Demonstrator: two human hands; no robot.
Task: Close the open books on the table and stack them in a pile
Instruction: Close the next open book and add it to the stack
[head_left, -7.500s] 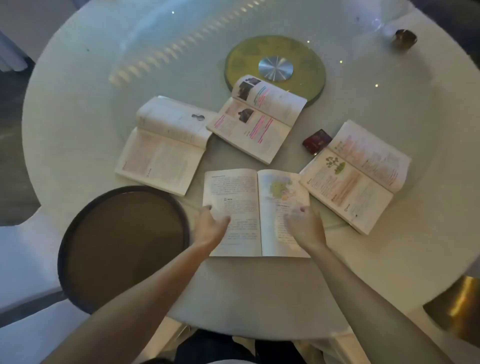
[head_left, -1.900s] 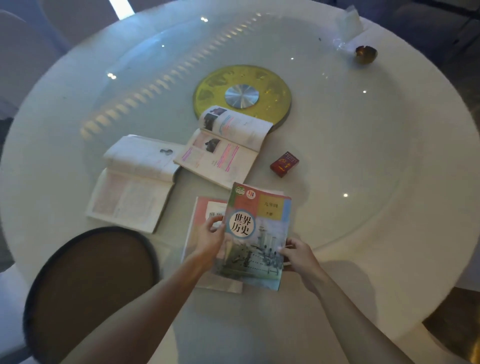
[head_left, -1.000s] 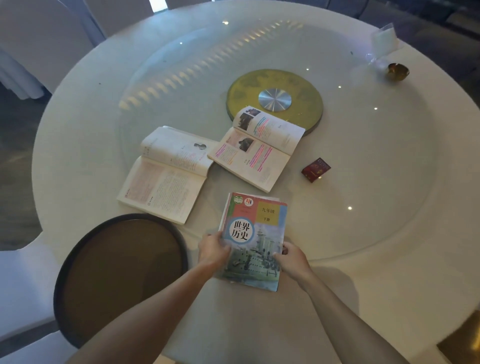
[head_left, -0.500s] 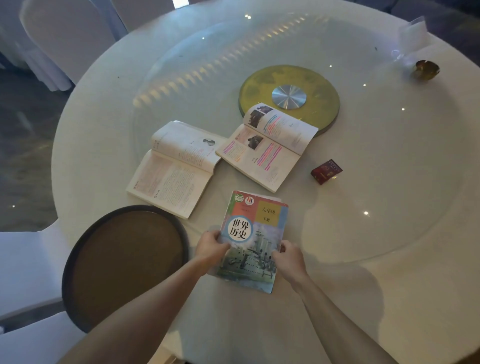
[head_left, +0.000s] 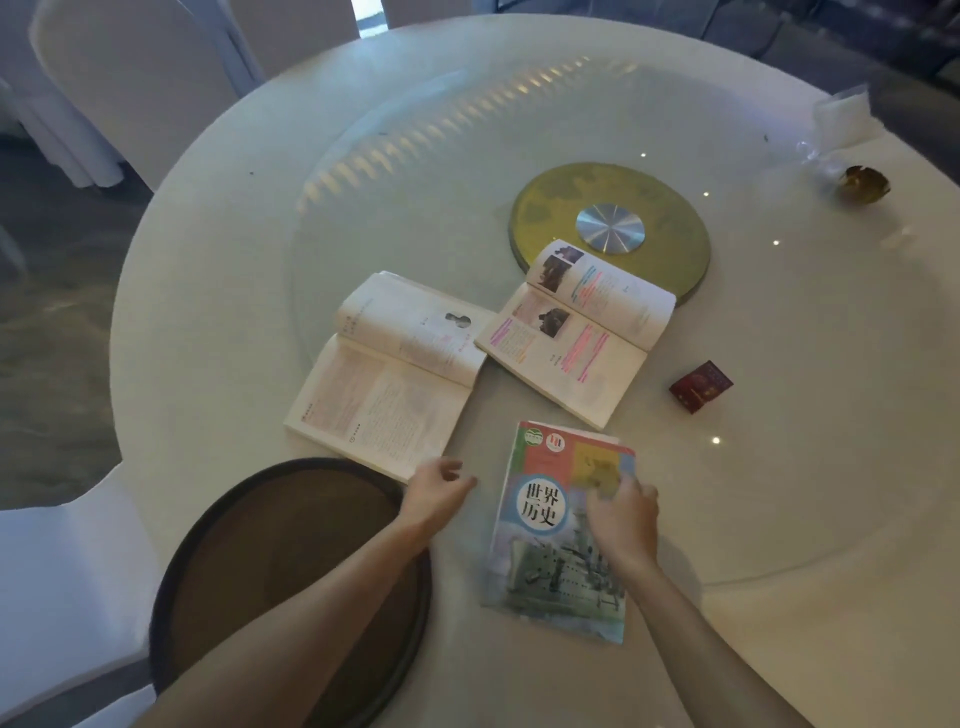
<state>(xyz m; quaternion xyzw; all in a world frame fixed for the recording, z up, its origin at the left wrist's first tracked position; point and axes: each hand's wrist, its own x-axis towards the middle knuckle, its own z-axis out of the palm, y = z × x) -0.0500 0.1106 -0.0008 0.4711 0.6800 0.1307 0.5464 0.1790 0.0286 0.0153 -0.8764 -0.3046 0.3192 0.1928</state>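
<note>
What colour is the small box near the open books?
Dark red with gold print, the small box shows in the head view.

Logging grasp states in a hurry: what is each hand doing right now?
Left hand: loosely curled, empty, beside the open book.
Right hand: blurred over the closed history book; grip cannot be told.

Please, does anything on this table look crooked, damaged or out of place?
Nothing looks spilled or damaged. The closed history book sits slightly skewed on the book under it, whose corner peeks out at the top. Two open books overlap at one corner.
</note>
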